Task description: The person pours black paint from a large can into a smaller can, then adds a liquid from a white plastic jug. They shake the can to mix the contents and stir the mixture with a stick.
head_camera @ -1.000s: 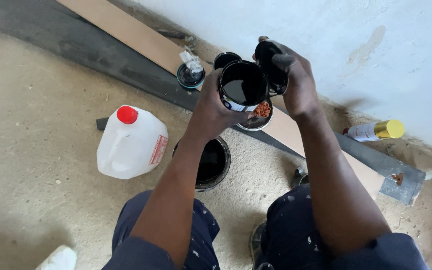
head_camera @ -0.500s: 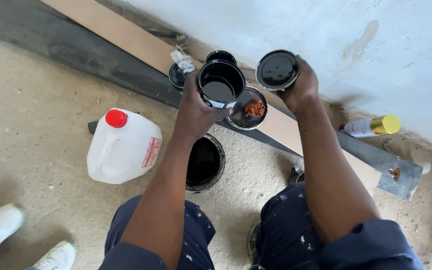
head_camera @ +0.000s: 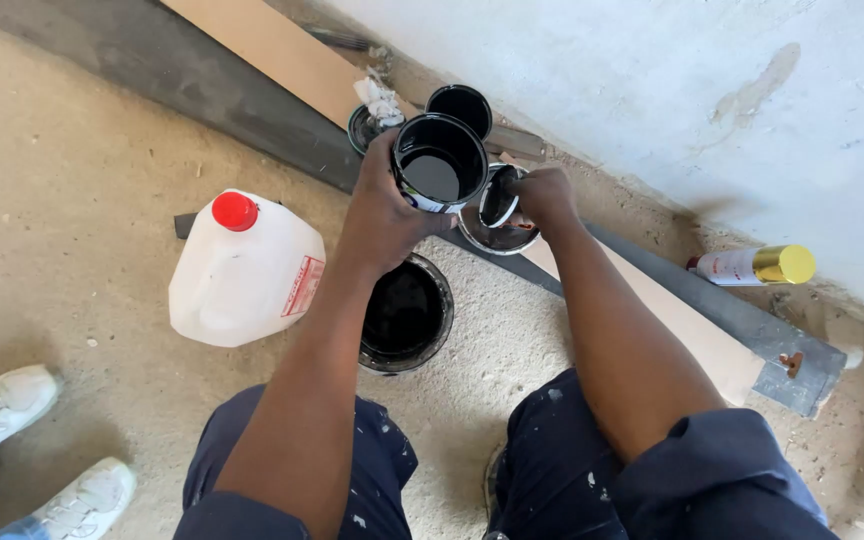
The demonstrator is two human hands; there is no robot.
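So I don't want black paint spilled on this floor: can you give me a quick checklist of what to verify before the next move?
1. Left hand grips the open black can around its side: ok.
2. Held can upright, liquid level below the rim: ok.
3. Right hand has the lid secure: cannot tell, it sits on edge at the fingers, over a shiny tin.
4. Floor can under the held can to catch drips: ok, open and nearly beneath it.
5. White jug capped: ok, red cap on.
6. Room around: not ok, another person's white shoes stand close by.
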